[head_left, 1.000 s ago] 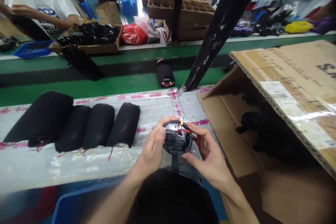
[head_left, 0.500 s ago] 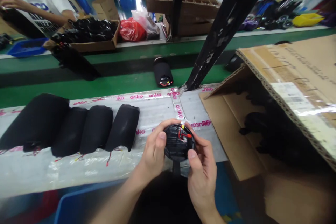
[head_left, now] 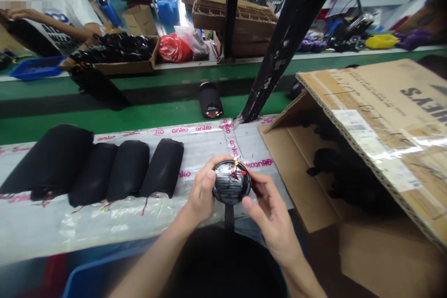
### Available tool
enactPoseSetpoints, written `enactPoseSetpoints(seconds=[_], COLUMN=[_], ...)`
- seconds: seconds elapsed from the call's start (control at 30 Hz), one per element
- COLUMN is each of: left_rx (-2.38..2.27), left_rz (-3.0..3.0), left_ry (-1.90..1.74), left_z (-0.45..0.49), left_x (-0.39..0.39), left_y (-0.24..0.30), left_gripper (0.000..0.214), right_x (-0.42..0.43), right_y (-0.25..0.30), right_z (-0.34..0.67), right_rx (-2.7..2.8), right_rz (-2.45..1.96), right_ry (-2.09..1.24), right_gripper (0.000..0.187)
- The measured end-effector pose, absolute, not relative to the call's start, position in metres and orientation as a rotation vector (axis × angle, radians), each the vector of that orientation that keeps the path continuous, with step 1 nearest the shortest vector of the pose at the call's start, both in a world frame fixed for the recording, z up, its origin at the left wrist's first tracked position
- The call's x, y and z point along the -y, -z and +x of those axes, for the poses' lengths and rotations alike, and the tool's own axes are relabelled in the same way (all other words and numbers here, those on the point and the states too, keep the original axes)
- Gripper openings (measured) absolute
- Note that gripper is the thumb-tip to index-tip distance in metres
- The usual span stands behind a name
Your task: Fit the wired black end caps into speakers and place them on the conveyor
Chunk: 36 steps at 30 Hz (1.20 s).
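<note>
Between my hands is a round black plastic end cap with a dark strap hanging from its lower edge. Thin red, black and white wires with a yellow and a red connector come out of its inner face. My left hand grips the left rim, thumb on top. My right hand curls round the right rim, its thumb at the lower edge. On the worktable to the left lie several black fabric-covered cylinders, wire ends poking out toward me.
An open cardboard box holding black parts stands at the right. A slanted black post rises beyond the table. Another black cylinder lies on the green conveyor belt. A person works across the belt, behind a box of black parts.
The view has shifted slightly to the right. Both hands still hold the cap, which is tilted a little differently and catches more light. The person across the belt has moved an arm slightly.
</note>
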<state>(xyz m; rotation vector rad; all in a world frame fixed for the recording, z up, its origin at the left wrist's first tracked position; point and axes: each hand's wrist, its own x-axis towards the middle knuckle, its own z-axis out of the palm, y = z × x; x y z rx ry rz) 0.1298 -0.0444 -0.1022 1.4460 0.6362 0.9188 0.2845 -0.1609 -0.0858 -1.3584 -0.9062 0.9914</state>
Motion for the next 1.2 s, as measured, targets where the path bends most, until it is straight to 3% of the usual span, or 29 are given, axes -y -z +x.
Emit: enactPoseSetpoints(seconds=[0.13,0.43,0.9,1.2], left_rx=[-0.65,-0.652,-0.63,-0.622], left_rz=[1.428,1.459,1.551,1.506], left_ry=[-0.92,-0.881,-0.894,-0.897], left_z=[0.132,0.128,0.125,0.127], left_x=[0.047,0.047,0.044,0.044], left_y=[0.105,0.102,0.1,0.101], left_gripper=[0.058,0.056,0.057,0.058], right_x=[0.16,0.143,0.124,0.124], right_y=[0.099,0.097,0.086,0.09], right_z=[0.313,0.323,0.344,0.35], right_rx=[1.159,1.38,1.224,1.31], right_rz=[-1.417,-1.458,-1.363,-1.304], right_ry=[-0.973,-0.646,-0.914,-1.02], right_gripper=[0.069,0.06,0.052,0.058])
